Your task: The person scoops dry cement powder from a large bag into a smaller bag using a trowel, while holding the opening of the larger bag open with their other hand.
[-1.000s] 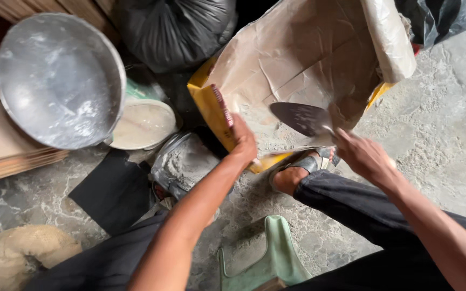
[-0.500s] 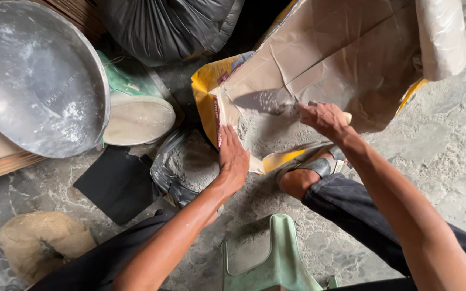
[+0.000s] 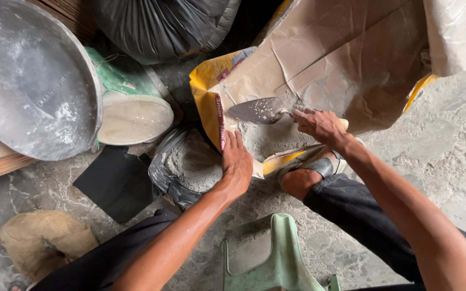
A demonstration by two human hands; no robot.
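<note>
1. The right hand (image 3: 322, 125) has its grip wrapped around the handle of a masonry trowel (image 3: 260, 110); the fingers are closed on it, and the pale handle end shows past the knuckles.
2. The trowel's long axis runs roughly level across the view. The blade points toward the person's left, away from the right hand, and lies inside the torn mouth of the cement bag (image 3: 351, 59), just above the grey powder (image 3: 268, 137). The blade carries a light dusting.
3. The left hand (image 3: 237, 164) lies flat with its fingers spread, pressing on the bag's yellow lower edge; it pinches nothing. It sits below the blade, nearer the blade tip than the right hand is.
4. A black bag of grey powder (image 3: 190, 167) rests just left of the left hand, touching the cement bag.
5. Nearby: a metal pan (image 3: 28, 81), a green stool (image 3: 276, 258), and a sandalled foot (image 3: 311, 172) on the concrete floor (image 3: 449, 161).
6. Change from half a second earlier: the trowel blade sits lower in the bag, closer to the powder; the left hand has slid down to the bag's edge.
</note>
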